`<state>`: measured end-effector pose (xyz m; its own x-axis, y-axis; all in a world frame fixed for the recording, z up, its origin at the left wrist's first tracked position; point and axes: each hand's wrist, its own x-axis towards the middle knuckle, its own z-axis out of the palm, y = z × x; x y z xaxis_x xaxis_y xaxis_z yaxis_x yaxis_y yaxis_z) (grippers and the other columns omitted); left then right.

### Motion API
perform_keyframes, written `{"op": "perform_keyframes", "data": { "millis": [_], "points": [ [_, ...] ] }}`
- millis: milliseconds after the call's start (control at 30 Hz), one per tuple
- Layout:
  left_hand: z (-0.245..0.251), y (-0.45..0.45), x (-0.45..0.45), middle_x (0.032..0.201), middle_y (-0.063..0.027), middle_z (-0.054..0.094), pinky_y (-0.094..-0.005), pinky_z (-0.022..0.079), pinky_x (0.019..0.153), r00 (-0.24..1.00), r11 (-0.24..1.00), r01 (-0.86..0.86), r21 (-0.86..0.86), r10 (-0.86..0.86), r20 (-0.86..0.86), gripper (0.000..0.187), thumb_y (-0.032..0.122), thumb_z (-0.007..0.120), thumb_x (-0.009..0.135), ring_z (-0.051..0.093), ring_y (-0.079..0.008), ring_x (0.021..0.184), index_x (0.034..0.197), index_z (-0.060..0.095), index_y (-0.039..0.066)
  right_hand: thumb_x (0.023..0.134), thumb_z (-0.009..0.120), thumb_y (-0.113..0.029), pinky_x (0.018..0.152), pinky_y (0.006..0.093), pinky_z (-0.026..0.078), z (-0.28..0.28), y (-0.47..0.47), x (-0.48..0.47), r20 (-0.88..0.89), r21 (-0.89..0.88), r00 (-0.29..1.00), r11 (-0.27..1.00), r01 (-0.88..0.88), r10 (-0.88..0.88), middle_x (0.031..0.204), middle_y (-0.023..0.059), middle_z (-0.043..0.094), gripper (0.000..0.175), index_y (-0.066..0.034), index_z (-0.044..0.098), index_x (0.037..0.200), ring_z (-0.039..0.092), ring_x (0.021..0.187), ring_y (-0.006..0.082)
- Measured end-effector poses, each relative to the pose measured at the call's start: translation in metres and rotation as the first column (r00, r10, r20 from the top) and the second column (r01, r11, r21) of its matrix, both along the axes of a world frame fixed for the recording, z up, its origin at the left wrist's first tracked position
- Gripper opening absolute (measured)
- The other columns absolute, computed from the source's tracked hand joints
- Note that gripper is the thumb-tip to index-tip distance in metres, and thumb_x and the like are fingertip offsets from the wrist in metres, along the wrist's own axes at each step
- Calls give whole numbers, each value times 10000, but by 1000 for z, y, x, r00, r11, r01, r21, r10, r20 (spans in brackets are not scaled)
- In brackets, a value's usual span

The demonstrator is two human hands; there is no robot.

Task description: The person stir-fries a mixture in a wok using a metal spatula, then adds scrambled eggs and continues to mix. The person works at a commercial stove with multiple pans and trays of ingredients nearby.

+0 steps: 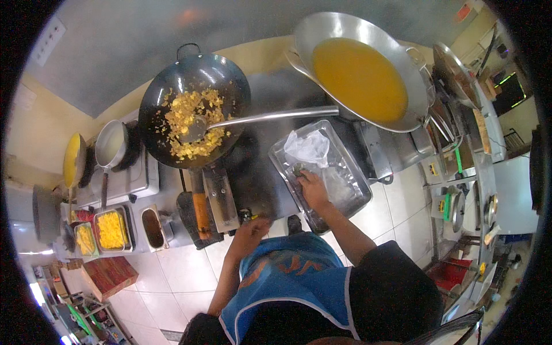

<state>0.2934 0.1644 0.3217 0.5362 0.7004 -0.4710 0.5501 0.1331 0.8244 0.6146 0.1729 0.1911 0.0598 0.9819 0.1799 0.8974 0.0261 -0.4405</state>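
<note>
My right hand (314, 187) reaches into a rectangular metal tray (364, 192), its fingertips on a small dark green item (299, 169) that is too blurred to name. Just beyond those fingers, a crumpled white plastic bag (307, 148) lies in the tray. Clear plastic or a pale translucent material (340, 183) covers part of the tray's bottom. By the front edge of the stove, near a burner's front panel (220, 199), is my left hand (258, 228); its fingers are blurred and partly turned from view.
A black wok (235, 82) holds yellow and brown chopped food (196, 105), with a metal ladle (276, 115) across its rim. Behind the tray, a large steel wok (340, 26) contains orange-yellow liquid (358, 77). At left are a saucepan (111, 142) and a container of yellow pieces (111, 230).
</note>
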Motion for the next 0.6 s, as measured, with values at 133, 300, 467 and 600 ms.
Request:
{"op": "perform_keyframes", "data": {
  "millis": [133, 300, 467, 600],
  "points": [
    [9, 9, 91, 1132, -153, 724, -353, 573, 839, 988, 987, -123, 108, 112, 102, 273, 118, 663, 967, 722, -239, 951, 1230, 691, 51, 834, 612, -1, 1040, 473, 469, -27, -15, 19, -168, -37, 985, 998, 43, -49, 1243, 175, 644, 453, -75, 669, 1276, 603, 1174, 385],
    [-51, 28, 150, 1272, -151, 687, -433, 537, 1002, 964, 747, 260, 611, -238, -119, 416, 7, 646, 886, 669, -324, 1152, 1294, 652, 86, 883, 586, -107, 1023, 481, 474, 8, -30, 41, -137, -24, 983, 992, -126, 122, 1209, 182, 656, 321, -74, 709, 1177, 602, 1161, 390],
    [-69, 40, 172, 1386, -158, 610, -469, 474, 1082, 930, 633, 322, 704, -351, -110, 492, -5, 645, 828, 571, -381, 1281, 1315, 623, 64, 858, 627, -48, 975, 486, 485, -3, -35, 57, -157, -81, 981, 988, -130, 116, 1124, 174, 677, 311, -69, 723, 1154, 619, 1109, 390],
    [-28, 37, 179, 1211, -165, 699, -462, 512, 985, 917, 730, 332, 597, -399, -21, 362, 91, 678, 883, 652, -383, 1133, 1243, 683, 63, 925, 641, -104, 934, 452, 505, 32, -56, 83, -412, -106, 908, 986, -132, 77, 1078, 176, 697, 220, -39, 721, 1119, 657, 1039, 361]
  ]
}}
